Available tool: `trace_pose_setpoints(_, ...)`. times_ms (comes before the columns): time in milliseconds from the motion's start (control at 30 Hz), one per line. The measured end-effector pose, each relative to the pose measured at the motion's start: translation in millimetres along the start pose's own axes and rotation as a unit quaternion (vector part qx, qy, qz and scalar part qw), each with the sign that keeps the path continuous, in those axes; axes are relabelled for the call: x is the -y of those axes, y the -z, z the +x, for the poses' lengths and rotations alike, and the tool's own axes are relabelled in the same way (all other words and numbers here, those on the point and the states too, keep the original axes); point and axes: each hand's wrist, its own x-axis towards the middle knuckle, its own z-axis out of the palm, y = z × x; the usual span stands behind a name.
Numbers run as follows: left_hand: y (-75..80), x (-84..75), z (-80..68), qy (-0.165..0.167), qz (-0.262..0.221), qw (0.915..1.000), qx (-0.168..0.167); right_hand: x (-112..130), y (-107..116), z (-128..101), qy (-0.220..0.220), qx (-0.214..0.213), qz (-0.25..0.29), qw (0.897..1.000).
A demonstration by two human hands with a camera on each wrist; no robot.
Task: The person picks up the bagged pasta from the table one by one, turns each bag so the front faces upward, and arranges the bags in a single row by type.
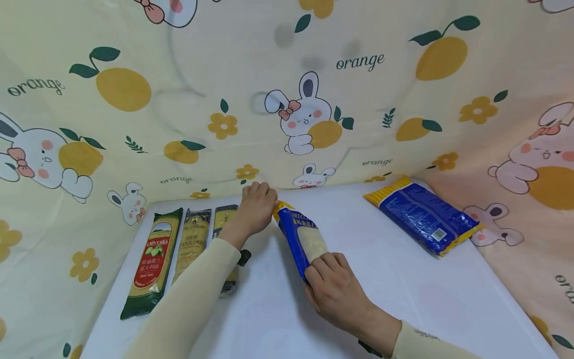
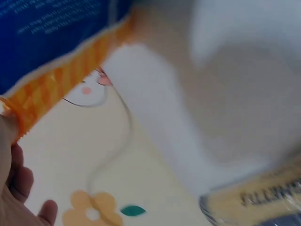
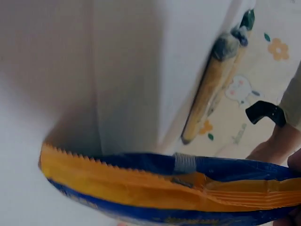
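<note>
- The left hand had its grip pinched on the far, orange-edged end of a blue pasta packet.
- The right hand gripped the packet's near end, so it lay tilted just over the white tabletop, between both hands.
- Three long spaghetti packs lay side by side at the left.
- A second blue packet rested well apart at the far right corner.

White table as landmark. Far-right corner: second blue pasta bag with yellow ends, lying flat and angled. Left edge: green Olivoila spaghetti pack; just beside it two more long pasta packs, parallel. Rabbit-and-orange printed cloth hangs behind and around the table.
</note>
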Motion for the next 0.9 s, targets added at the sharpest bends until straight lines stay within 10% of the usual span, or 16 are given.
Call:
trace_pose_setpoints(167, -4.3, 10.5, -9.7, -0.013, -0.002, 0.9999, 0.000, 5, -9, 1, 0.008, -0.008, 0.013, 1.000)
trace_pose_setpoints(500, -1.6, 2.7, -10.5, 0.076, -0.009, 0.9971, 0.000, 6, -8, -2, -0.025, -0.003, 0.020, 0.999)
trace_pose_setpoints(900, -2.8, 5.9, -8.4, -0.011, 0.061, 0.9980, 0.013, 10, -9, -1, -0.010, -0.006, 0.008, 1.000)
